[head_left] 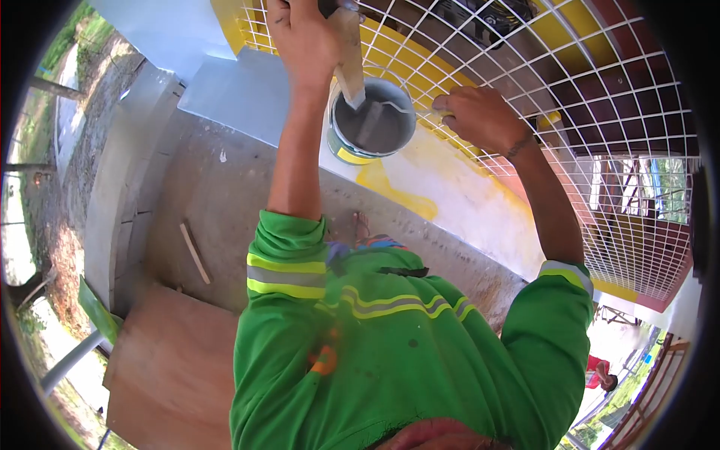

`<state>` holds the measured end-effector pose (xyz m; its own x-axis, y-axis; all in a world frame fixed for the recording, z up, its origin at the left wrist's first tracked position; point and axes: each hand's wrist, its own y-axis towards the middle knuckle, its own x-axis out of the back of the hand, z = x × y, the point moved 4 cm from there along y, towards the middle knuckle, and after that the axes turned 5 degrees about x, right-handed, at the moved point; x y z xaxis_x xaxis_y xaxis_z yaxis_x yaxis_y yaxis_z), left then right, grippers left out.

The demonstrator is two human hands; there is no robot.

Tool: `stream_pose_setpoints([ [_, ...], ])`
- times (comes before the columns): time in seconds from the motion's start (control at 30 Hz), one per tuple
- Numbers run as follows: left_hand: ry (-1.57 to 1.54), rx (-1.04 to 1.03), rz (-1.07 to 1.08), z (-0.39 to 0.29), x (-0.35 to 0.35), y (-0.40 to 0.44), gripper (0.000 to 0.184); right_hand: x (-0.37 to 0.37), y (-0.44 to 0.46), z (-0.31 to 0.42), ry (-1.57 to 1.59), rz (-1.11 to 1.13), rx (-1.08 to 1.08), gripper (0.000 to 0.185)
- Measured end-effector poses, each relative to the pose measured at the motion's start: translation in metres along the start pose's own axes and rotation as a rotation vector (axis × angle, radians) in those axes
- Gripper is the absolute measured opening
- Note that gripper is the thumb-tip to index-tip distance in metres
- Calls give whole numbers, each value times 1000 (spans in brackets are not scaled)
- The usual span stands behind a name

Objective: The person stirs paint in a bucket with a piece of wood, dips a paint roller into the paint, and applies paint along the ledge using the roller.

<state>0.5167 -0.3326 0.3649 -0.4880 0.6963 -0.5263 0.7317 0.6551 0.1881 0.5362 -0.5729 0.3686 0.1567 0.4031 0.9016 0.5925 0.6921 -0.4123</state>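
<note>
A bucket of grey paint (346,142) stands on the pale ledge in front of me. My left hand (306,41) is closed around the upper part of a pale flat wooden stick (348,58); its whitish lower end reaches over the bucket's opening. To the right of the bucket, my right hand (484,118) grips a paint roller (371,124) by its handle end. The roller's thin frame crosses the bucket rim, and its grey-coated head lies inside the bucket. Fingers of both hands are partly hidden.
White wire mesh (480,56) rises close behind the bucket and right hand. The ledge (480,202) has yellow paint marks. A wood strip (195,253) and a brown board (172,360) lie on the floor at left. A person in red (600,373) is far off, lower right.
</note>
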Motion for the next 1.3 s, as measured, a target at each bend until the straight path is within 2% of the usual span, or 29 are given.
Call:
stream_pose_setpoints([
  [0.03, -22, 10, 5, 4, 6, 3, 37, -2, -9, -2, 23, -118, -10, 28],
  [0.1, 289, -339, -53, -4, 21, 0, 34, -11, -39, -11, 65, -353, -27, 27],
  [0.17, 251, -313, -117, -14, 35, -3, 35, -22, -68, -15, 116, -432, -59, 31],
  [0.2, 66, -99, -151, -14, 45, -7, 37, -28, -81, -13, 144, -469, -77, 33],
  [0.27, 56, -2, -221, -25, 52, -14, 40, -50, -100, -6, 231, -539, -172, 35],
  [0.37, 263, -79, -294, -22, 73, -10, 44, -102, -120, 5, 461, -635, -302, 32],
  [0.47, 322, -170, -203, -28, 75, -11, 52, -146, -127, 17, 593, -714, -387, 30],
  [0.5, 482, -346, -90, -21, 99, -1, 59, -159, -127, 21, 643, -745, -407, 31],
  [0.57, 578, -339, -227, -38, 111, -14, 60, -178, -128, 26, 737, -816, -426, 30],
  [0.63, 644, -223, -462, -56, 111, -46, 64, -197, -126, 26, 906, -860, -388, 28],
  [0.67, 651, -246, -435, -57, 133, -53, 63, -207, -125, 25, 990, -884, -362, 28],
  [0.7, 664, -227, -508, -61, 139, -72, 63, -219, -124, 22, 1085, -858, -374, 26],
  [0.77, 646, -180, -436, -51, 193, -96, 62, -245, -121, 15, 1274, -794, -380, 23],
  [0.87, 854, -121, -779, -32, 238, -184, 61, -282, -112, 4, 1810, -531, -290, 25],
  [0.9, 893, -93, -857, -23, 249, -220, 60, -278, -112, 4, 1848, -571, -222, 29],
  [1.0, 1056, 99, -896, 14, 295, -335, 60, -298, -103, -5, 1974, -360, -23, 31],
  [1.03, 1105, 149, -897, 27, 302, -373, 58, -299, -101, -6, 2019, -368, 66, 34],
  [1.1, 609, 251, -980, 67, 298, -447, 50, -292, -98, -13, 2069, -270, 134, 34],
  [1.3, 487, 504, -1065, 133, 256, -629, 41, -286, -93, 0, 2161, -42, 260, 36],
])
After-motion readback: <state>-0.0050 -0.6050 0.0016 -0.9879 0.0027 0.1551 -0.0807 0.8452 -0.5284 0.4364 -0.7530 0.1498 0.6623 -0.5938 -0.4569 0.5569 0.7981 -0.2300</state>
